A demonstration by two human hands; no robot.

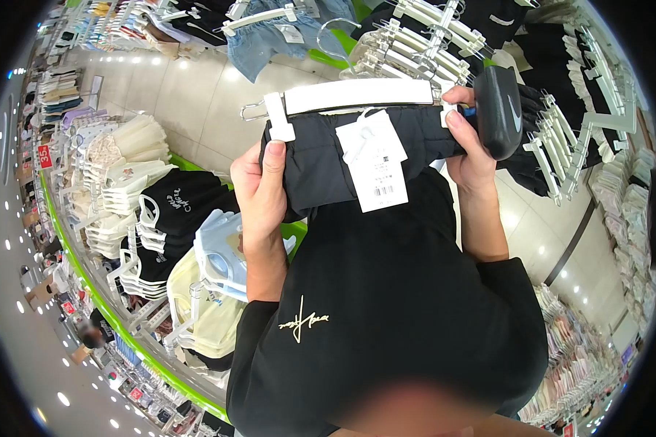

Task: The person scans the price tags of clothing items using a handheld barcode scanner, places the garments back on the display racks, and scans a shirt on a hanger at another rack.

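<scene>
At upper centre, the garment (313,171) is spread below its hanger (357,95), its left end pinched by the left hand (259,186), the right by the right hand (475,159).

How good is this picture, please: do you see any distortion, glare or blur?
Head view: strong fisheye distortion, the green shelf edge bending in a curve; head view: spots of lamp glare on the tiled floor; head view: white tag fairly sharp, small print unreadable, bottom edge heavily blurred.
</scene>
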